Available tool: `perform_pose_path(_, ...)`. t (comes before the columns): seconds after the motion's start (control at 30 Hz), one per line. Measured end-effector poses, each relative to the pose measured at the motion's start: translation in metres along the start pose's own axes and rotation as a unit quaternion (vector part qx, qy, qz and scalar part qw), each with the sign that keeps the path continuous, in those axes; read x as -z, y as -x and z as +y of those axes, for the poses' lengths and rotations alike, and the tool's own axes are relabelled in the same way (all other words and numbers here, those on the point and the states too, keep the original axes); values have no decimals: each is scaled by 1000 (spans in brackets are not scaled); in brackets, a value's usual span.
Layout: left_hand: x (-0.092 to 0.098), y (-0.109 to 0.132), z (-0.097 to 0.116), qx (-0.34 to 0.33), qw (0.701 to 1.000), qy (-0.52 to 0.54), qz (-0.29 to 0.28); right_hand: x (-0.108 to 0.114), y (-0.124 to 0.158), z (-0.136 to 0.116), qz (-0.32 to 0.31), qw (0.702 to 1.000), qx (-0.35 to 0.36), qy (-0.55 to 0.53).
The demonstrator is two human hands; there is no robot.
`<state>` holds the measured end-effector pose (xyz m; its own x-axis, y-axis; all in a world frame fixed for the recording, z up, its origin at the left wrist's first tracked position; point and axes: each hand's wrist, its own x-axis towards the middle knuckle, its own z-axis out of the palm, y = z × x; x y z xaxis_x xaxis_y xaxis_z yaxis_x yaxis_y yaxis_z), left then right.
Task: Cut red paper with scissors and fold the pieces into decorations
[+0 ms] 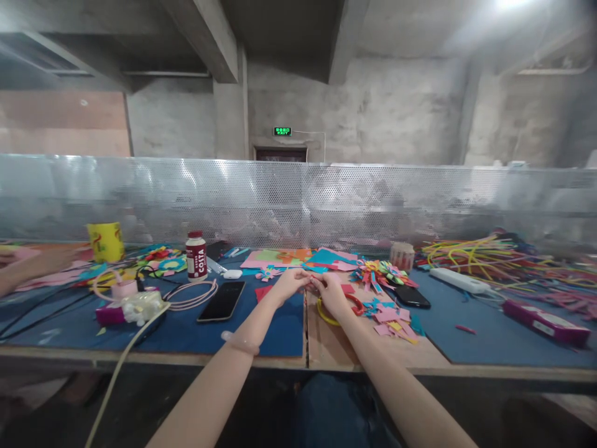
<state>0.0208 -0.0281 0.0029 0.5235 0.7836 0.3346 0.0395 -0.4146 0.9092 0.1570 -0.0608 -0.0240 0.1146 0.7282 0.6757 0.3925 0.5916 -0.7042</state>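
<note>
My left hand point(290, 284) and my right hand point(331, 294) meet over the seam between the blue mat and the bare wooden board, fingertips pinched together. Whatever is between the fingers is too small and hidden to name. Under and beside my right hand lie a yellow loop point(326, 316) and a red loop point(356, 305), partly covered by the hand. A piece of red paper point(262, 293) lies left of my left hand. Cut paper strips and pieces point(394, 318) in pink, blue and yellow are right of my right hand.
Paper sheets point(336, 258) and a paper-strip pile point(380, 274) lie behind my hands. Phones point(222, 302) point(410, 295) flank them. A brown bottle point(196, 258), power strip point(459, 281), yellow roll point(106, 241) and pipe cleaners point(476, 258) stand around. Another person's hand point(41, 267) is far left.
</note>
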Motion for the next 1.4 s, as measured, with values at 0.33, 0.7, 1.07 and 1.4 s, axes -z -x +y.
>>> perform_pose_path(0.33, -3, -11, 0, -28, 997, -58, 30, 2, -8, 7, 1, 998, -30, 50)
perform_pose_path(0.7, 17, -37, -5, -39, 996, -49, 70, 2, -42, 16, -22, 991, 14, 128)
perform_pose_path(1.07, 8, -22, 0, 7, 994, 83, 77, -8, -20, 15, 37, 942, 174, 286)
perform_pose_path(1.4, 6, -23, -3, -43, 994, 63, 80, -11, -12, 0, 105, 930, 183, 300)
